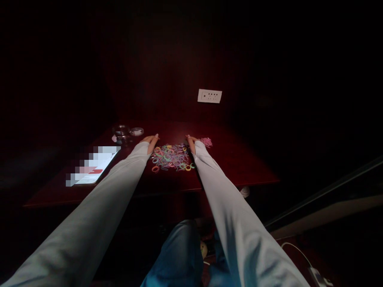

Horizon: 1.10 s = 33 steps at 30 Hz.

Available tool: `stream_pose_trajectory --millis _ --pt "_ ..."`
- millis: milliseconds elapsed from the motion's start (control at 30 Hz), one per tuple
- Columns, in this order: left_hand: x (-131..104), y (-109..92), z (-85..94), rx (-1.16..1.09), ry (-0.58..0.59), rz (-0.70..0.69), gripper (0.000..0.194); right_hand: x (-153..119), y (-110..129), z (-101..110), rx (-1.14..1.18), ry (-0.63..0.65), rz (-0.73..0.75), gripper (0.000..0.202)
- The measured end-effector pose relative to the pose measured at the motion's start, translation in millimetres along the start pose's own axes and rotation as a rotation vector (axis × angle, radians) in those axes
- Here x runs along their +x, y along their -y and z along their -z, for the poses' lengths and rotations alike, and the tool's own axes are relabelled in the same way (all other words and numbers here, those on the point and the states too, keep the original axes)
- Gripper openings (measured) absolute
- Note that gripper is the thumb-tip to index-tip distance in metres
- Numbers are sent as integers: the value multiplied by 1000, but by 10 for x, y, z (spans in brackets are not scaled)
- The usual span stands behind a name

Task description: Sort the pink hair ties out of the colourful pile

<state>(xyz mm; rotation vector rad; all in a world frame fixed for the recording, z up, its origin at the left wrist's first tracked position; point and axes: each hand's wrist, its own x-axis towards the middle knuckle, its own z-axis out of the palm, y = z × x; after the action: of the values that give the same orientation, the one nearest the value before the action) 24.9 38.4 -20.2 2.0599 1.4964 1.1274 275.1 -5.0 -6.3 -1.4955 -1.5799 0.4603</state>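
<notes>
A loose pile of small colourful hair ties (173, 157), mostly pastel loops and thin bands with some thicker rings, lies on the dark red table (239, 159). My left hand (151, 142) rests at the left edge of the pile, thumb stretched forward and fingers spread to the side. At the pile's right edge is my right hand (191, 143), its thumb pointing away from me. Both hands appear to hold nothing, though their far fingers are partly hidden. Just beyond my right hand sits a small heap of pink bands (206, 142).
On the left lies a tablet or phone with a lit, partly blurred screen (95, 169). Behind it stand a clear jar (122, 135) and a round clear lid (137, 131). A white socket panel (210, 96) is on the back wall. A power strip (318, 277) lies at lower right.
</notes>
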Motion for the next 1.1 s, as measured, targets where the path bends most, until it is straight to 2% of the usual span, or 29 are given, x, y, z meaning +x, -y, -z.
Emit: stream_pose_trajectory --millis 133,267,367,467,567,700,800,900,1000,1100 --pt "39 25 -54 -15 82 88 81 -178 177 24 -197 127 56 50" --pt "-10 -9 -92 -120 139 135 87 -218 254 20 -199 191 67 52" --pt "-87 -65 -113 -237 180 100 90 -147 189 -68 -83 207 31 55" --pt "-155 -134 -119 -342 204 67 93 -39 82 -169 162 231 10 60" --pt "-201 -209 -103 -435 216 23 89 29 20 -174 317 224 3 62" --pt "-229 -301 -69 -532 274 -13 85 -28 63 -85 190 188 -10 52" --pt "-208 -327 -53 -567 324 -36 85 -121 125 -71 113 252 37 42" --pt "-165 -299 -62 -621 370 -74 86 -140 145 -100 173 291 52 36" --pt "-131 -250 -87 -622 318 -122 84 -74 135 -77 315 262 5 36" --pt "-110 -230 -98 -531 251 -187 79 -9 135 65 505 269 -107 36"
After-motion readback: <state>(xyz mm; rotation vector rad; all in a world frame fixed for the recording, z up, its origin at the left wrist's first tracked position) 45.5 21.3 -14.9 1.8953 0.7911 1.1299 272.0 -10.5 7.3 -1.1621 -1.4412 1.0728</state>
